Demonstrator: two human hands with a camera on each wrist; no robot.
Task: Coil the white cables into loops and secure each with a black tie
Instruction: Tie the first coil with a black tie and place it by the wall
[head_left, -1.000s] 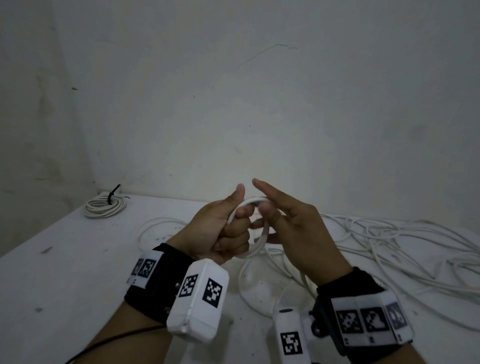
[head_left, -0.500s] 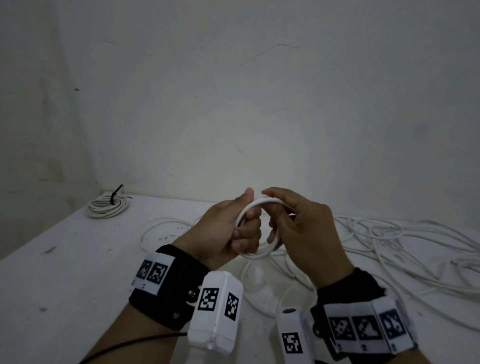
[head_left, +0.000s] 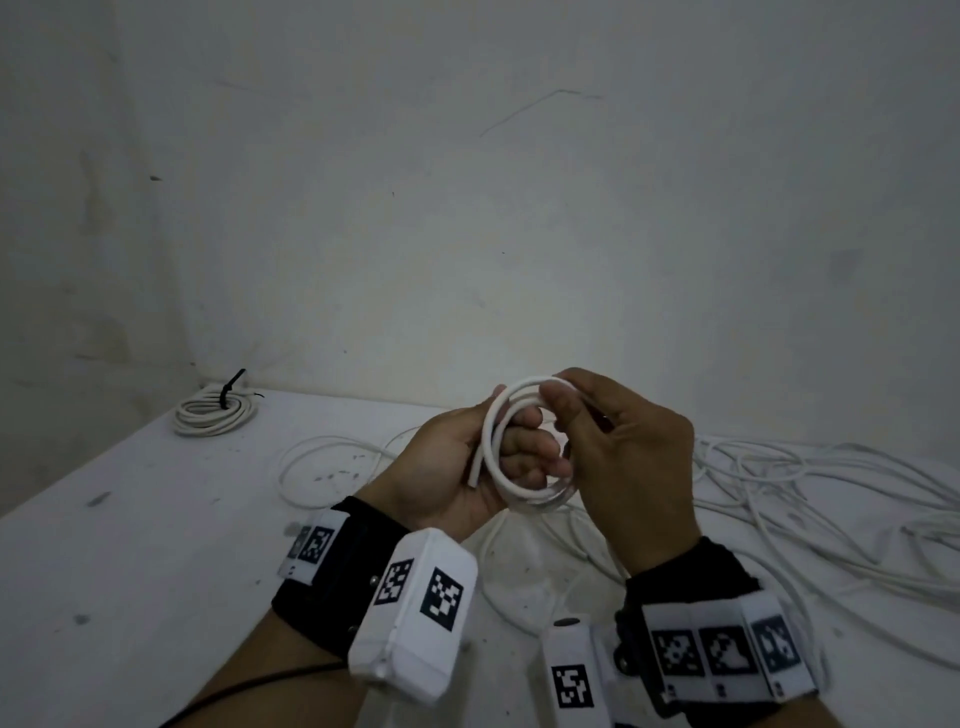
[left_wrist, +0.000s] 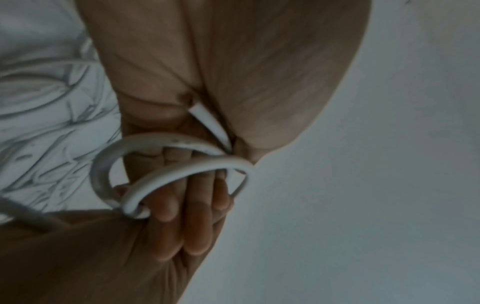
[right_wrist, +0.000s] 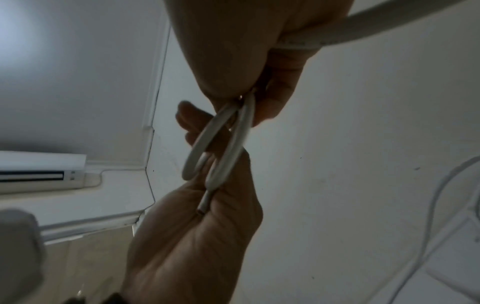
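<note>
White cable (head_left: 497, 441): stiff, round-section, wound into two small loops held above the table (head_left: 130, 545); cut end lies against the left palm. Left hand (head_left: 457, 462) grips the loops, fingers curled through them. Right hand (head_left: 623, 457) pinches the far side, trailing cable running under it. One finished coil (head_left: 213, 413) with one black tie (head_left: 228, 389) sits at the table's far-left corner. Loose cables (head_left: 779, 493) on the right, count unclear, probably several. Bare tabletop front-left.

Left hand (left_wrist: 207, 72) has a white cable (left_wrist: 166, 174) wound in 2 loops, cut end pinned at the palm, right hand (left_wrist: 182, 216) fingers poking through.
</note>
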